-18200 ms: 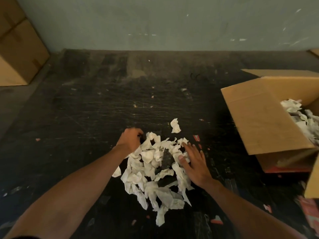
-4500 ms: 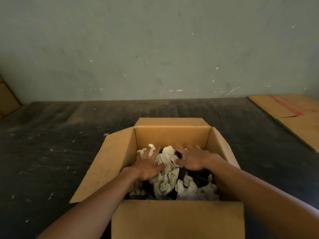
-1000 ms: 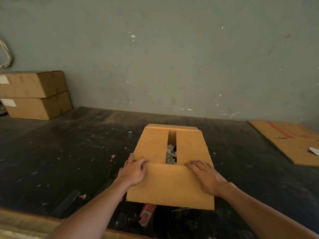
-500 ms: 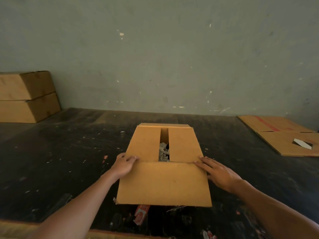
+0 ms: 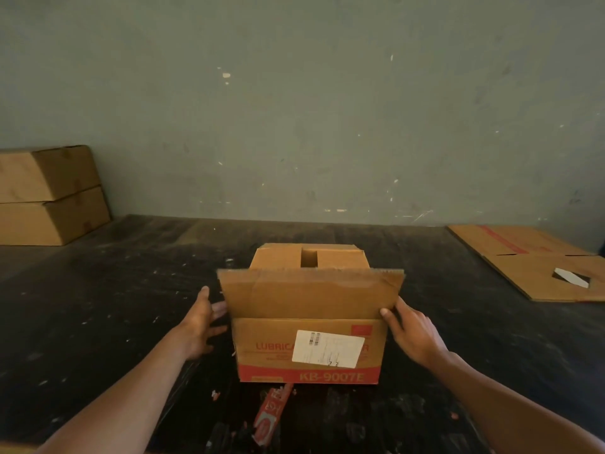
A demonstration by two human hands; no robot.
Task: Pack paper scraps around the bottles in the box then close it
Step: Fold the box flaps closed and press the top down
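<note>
The cardboard box [image 5: 307, 348] stands on the dark table, its printed front with a white label facing me. Two top flaps [image 5: 278, 258] are folded inward with a narrow gap between them. The near flap [image 5: 309, 294] stands upright and tilts slightly toward me. My left hand [image 5: 198, 322] is by the box's left side, fingers spread toward the wall. At the flap's lower right corner my right hand [image 5: 412, 332] has its thumb in front and its fingers behind. Paper scraps and bottles are hidden inside.
Two stacked closed cartons [image 5: 49, 194] sit at the far left by the wall. A flattened cardboard sheet [image 5: 530, 260] lies at the right. A red printed strip [image 5: 271, 411] lies on the table [image 5: 98, 306] just in front of the box.
The near flap has come up from lying low to standing upright. Both hands slid from its corners to the box's sides. My view dropped, so the front face shows.
</note>
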